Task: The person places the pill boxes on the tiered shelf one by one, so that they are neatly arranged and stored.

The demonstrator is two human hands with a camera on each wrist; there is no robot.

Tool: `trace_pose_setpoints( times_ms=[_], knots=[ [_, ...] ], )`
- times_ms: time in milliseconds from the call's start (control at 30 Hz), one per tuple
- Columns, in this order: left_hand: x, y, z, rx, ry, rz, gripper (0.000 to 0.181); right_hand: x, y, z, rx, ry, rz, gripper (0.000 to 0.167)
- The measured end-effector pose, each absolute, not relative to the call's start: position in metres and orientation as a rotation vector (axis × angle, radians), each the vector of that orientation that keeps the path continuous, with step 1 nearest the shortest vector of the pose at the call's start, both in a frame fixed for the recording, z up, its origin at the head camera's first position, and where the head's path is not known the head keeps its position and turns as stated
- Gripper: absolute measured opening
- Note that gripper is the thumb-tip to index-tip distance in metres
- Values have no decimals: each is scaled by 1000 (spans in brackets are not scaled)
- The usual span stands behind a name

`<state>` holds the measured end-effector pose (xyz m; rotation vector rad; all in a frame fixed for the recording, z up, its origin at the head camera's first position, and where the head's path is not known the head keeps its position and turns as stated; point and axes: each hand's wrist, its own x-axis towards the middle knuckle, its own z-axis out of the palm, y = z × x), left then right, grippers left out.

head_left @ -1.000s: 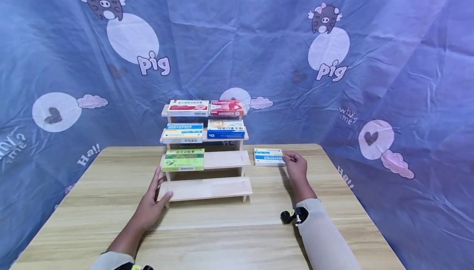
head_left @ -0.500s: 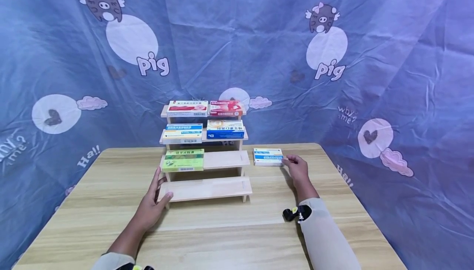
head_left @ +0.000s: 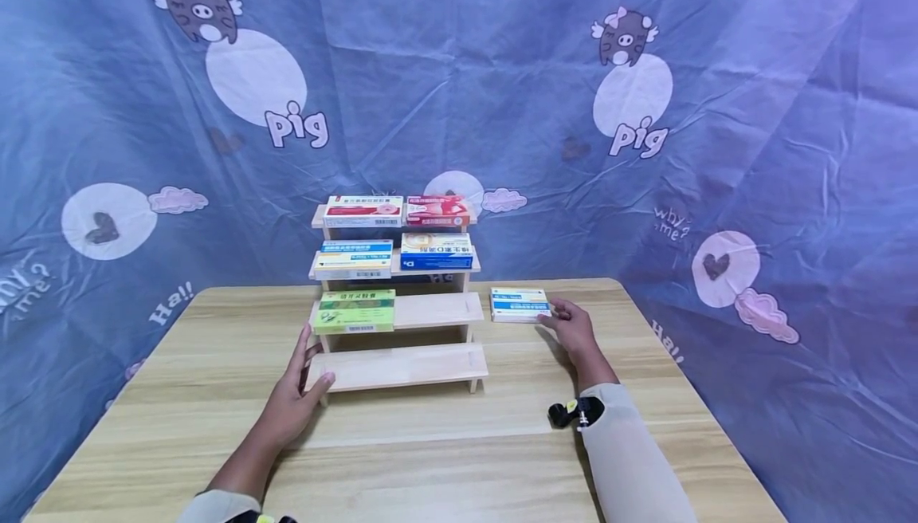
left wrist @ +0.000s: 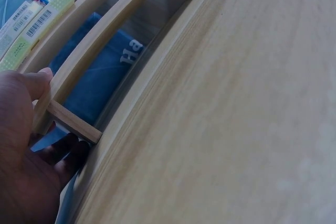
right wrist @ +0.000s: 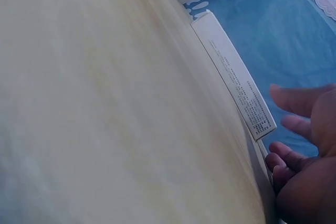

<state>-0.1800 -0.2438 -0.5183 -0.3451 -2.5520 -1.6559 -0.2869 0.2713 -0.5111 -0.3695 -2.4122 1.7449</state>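
Observation:
In the head view my left hand [head_left: 288,399] grips the left end of a stepped wooden rack [head_left: 402,367]. The left wrist view shows its thumb [left wrist: 39,81] against the lowest shelf and its fingers around the short leg [left wrist: 74,121]. A white-and-blue medicine box [head_left: 518,305] lies flat on the table to the right of the rack. At that box's right end is my right hand [head_left: 574,329]. In the right wrist view its thumb and fingers are spread apart around the box's near corner [right wrist: 239,80]; contact is hard to make out.
Several medicine boxes lie on the rack: a green one [head_left: 355,312] on the third shelf, a white-and-blue [head_left: 354,258] and a blue vitamin box [head_left: 436,250] above it, and a white-and-red [head_left: 363,210] and a red one [head_left: 438,210] on top. A patterned blue cloth [head_left: 459,68] hangs behind the table [head_left: 402,459].
My right thumb has shifted down and a little left, off the box's right end, and the fingers have spread. The box, the rack and my left hand keep their places.

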Motion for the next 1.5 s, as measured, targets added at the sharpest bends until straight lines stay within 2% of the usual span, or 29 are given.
trace_pose_setpoints(
  times_ms=[533,867,1367,1500],
  knots=[
    [-180,-242,-519,-329,-2557,-1681,96,-297,283,-517,23,-2759,1481,79],
    [-179,-243,-521,-323,-2564,-1674,96,-305,284,-516,94,-2804,1371,80],
    [-182,-243,-521,-339,-2565,-1652,95,-321,291,-514,99,-2852,1477,90],
    [-182,-244,-522,-330,-2558,-1660,95,-324,290,-515,112,-2848,1491,87]
  ],
)
